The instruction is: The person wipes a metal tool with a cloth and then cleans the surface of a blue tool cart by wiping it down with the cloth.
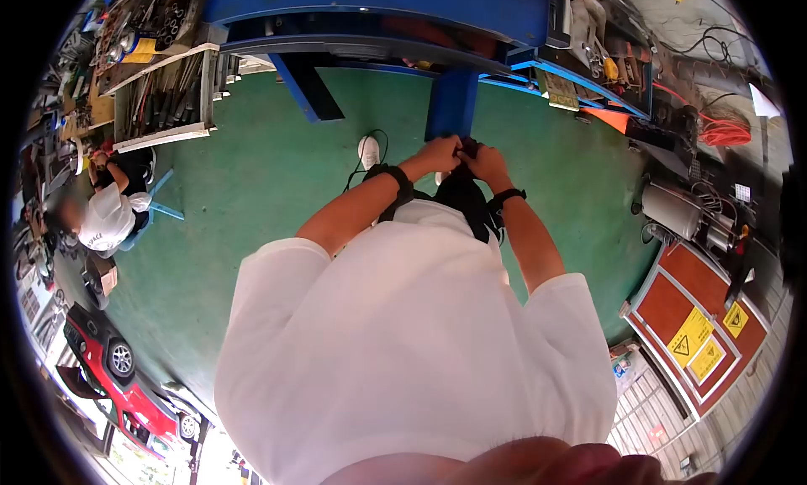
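Note:
Both of my hands are together in front of my waist, close to the blue leg of the bench. The fingers of my left hand point(440, 155) are closed and pinched at a small dark thing point(472, 146), whose kind I cannot make out. My right hand point(488, 165) is closed around the same dark thing from the other side, almost touching the left. Dark bands circle both wrists. Just beyond the hands rises the blue bench leg point(450, 107).
A blue workbench point(370, 6) stands ahead. Tool racks point(164, 98) line the left, where a person point(105, 212) sits on a blue stool. At right are a tool cart point(588, 73), an air compressor point(670, 208) and a red-brown cabinet point(698, 317). A red car point(139, 405) is behind left.

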Action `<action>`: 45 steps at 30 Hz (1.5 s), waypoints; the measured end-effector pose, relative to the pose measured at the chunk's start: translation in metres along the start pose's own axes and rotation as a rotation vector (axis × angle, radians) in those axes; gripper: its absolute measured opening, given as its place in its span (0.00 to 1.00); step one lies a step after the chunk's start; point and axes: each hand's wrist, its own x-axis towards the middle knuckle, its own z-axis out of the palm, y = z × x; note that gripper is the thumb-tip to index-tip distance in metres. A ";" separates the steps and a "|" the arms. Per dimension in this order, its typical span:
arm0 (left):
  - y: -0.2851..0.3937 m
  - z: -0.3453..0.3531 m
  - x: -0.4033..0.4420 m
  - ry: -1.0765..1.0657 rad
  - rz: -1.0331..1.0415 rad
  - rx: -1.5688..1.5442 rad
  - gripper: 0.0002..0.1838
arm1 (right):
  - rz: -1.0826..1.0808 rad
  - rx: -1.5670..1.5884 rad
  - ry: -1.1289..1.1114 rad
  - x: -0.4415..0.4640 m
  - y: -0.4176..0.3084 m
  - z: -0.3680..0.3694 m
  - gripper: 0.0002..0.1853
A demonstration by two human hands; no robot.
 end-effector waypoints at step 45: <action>0.040 0.167 0.043 1.216 -0.820 -0.088 0.08 | -1.132 -0.208 -0.330 0.119 0.064 -0.046 0.37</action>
